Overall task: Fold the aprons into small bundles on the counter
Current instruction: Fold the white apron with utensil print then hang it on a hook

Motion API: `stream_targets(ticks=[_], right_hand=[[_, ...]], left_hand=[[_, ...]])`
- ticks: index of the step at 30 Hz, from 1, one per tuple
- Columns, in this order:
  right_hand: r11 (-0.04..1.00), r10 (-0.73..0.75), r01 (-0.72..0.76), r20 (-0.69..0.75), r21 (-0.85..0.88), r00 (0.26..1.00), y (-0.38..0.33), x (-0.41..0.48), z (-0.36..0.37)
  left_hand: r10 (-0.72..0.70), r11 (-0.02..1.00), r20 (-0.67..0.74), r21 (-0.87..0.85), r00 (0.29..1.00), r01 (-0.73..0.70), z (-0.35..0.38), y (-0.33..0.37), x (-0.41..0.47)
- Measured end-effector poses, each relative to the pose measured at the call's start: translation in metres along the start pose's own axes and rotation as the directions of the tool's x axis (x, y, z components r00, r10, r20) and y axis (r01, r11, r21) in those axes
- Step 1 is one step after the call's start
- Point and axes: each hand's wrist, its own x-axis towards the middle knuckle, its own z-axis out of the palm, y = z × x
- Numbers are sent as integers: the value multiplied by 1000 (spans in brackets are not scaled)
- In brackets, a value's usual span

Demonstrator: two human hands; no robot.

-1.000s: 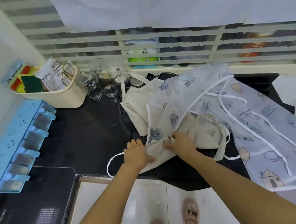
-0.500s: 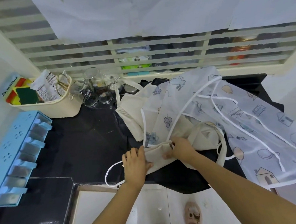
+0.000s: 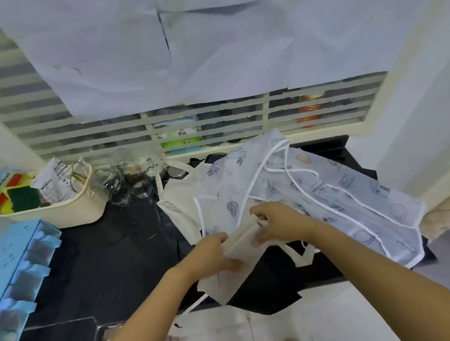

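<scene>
Cream cloth is pinched from both sides: the left hand [image 3: 211,254] grips the near end of a folded cream apron [image 3: 239,245] with fingers curled around it, and the right hand [image 3: 278,221] pinches its far edge. Its loose tail hangs over the black counter [image 3: 113,258] edge. Behind lies a white printed apron [image 3: 335,197], beside another cream apron [image 3: 178,203], with a cream basket [image 3: 69,210] far left.

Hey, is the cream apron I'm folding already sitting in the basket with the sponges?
No, the cream apron is gripped between the left hand and right hand over the black counter, apart from the basket.
</scene>
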Motion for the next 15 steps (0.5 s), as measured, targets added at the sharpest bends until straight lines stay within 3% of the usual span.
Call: stream_targets(ticks=[4, 9, 12, 15], right_hand=[[997, -2, -7, -122, -72, 993, -14, -25, -64], [995, -67, 24, -485, -95, 872, -15, -52, -118], [974, -125, 27, -432, -225, 893, -8, -79, -129], [954, -214, 117, -355, -276, 910, 5, -103, -118]], left_hand=[[36, 954, 160, -300, 987, 14, -14, 60, 2], [-39, 704, 199, -690, 979, 168, -24, 123, 11], [-53, 455, 229, -861, 972, 228, -25, 165, 20], [-48, 272, 236, -932, 971, 240, -23, 203, 35]])
